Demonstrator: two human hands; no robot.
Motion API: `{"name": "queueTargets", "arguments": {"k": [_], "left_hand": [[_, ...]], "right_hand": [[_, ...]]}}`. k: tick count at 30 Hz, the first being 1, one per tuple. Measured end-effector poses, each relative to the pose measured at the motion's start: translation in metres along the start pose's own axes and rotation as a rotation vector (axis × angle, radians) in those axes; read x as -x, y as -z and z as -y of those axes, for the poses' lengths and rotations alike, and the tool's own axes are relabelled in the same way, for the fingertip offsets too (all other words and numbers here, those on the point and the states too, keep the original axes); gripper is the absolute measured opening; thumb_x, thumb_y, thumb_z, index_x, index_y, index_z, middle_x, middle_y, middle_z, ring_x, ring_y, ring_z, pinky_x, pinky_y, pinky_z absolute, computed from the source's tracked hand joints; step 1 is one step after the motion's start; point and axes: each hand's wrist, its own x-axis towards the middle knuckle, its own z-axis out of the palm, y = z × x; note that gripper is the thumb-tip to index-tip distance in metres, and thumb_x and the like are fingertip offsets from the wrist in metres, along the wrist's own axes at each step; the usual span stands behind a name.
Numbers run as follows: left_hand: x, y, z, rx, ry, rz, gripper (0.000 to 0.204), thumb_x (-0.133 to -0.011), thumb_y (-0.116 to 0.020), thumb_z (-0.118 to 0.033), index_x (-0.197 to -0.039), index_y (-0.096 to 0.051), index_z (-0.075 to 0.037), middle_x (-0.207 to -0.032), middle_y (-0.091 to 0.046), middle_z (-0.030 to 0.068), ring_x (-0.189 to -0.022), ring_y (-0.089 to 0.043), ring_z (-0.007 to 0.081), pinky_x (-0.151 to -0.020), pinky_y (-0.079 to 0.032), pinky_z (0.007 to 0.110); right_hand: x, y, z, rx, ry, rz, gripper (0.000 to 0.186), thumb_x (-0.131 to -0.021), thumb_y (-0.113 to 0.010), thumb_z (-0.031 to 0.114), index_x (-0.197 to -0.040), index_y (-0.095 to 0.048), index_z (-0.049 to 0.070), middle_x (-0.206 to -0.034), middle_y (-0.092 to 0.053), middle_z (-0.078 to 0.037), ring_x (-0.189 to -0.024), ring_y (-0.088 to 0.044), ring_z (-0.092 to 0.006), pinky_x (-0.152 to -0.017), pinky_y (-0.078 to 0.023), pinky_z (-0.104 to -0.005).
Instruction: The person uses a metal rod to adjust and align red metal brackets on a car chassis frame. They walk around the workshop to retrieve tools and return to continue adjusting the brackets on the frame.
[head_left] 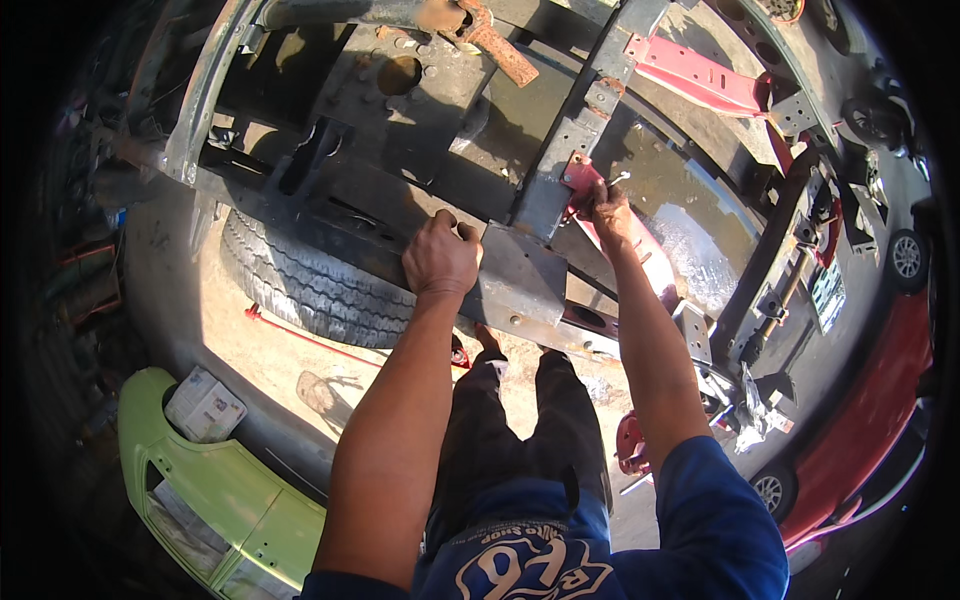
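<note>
A dark metal vehicle chassis frame spreads out in front of me. My left hand is closed over its near side rail, the fingers curled around the edge and partly hidden. My right hand grips a wrench, whose shiny end sticks out past the fingers to the right; the rest of it is hidden. That hand is at a red metal bracket, whose far end overlaps the frame's crossmember. Whether the wrench sits on a bolt, I cannot tell.
A large tire lies under the rail at left. Another red bracket spans the frame at far right. A green car body panel stands at lower left, a red car at right. A thin red rod lies on the floor.
</note>
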Motion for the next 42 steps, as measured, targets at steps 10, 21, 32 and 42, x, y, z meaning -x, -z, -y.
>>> {"name": "queueTargets", "arguments": {"k": [10,21,32,42], "left_hand": [[0.0,-0.001,0.0,0.009,-0.004,0.004,0.022,-0.083,-0.061,-0.027,-0.089,-0.068,-0.007,-0.092,-0.07,0.0157,-0.087,-0.069,0.0352,-0.076,-0.054,0.047],[0.0,0.001,-0.001,0.009,0.013,0.024,0.021,-0.084,-0.061,-0.026,-0.089,-0.068,-0.007,-0.091,-0.07,0.0152,-0.087,-0.069,0.035,-0.078,-0.054,0.047],[0.0,0.0,0.001,0.012,0.003,0.015,0.021,-0.083,-0.061,-0.026,-0.089,-0.068,-0.007,-0.091,-0.07,0.0151,-0.087,-0.068,0.0354,-0.078,-0.054,0.047],[-0.001,0.001,0.0,0.022,0.041,0.047,0.02,-0.083,-0.062,-0.027,-0.089,-0.068,-0.009,-0.095,-0.072,0.0133,-0.09,-0.068,0.0364,-0.08,-0.053,0.048]], "right_hand": [[0.073,0.005,0.004,0.371,0.432,0.206,0.009,-0.1,-0.056,0.011,-0.105,-0.059,0.004,-0.093,-0.066,-0.014,-0.089,-0.067,-0.0253,-0.081,-0.051,-0.039],[0.047,0.015,0.017,0.047,0.239,0.046,0.031,-0.105,-0.045,0.03,-0.112,-0.053,0.001,-0.081,-0.066,-0.012,-0.067,-0.065,-0.0185,-0.064,-0.052,-0.0325],[0.012,-0.002,0.012,0.089,0.131,0.222,0.021,-0.102,-0.047,0.02,-0.105,-0.054,0.0,-0.081,-0.063,-0.008,-0.073,-0.061,-0.0169,-0.071,-0.051,-0.0317],[0.106,0.015,0.018,0.323,0.531,0.25,0.012,-0.098,-0.049,0.007,-0.105,-0.057,0.002,-0.093,-0.067,-0.013,-0.082,-0.064,-0.0224,-0.079,-0.051,-0.0378]]}}
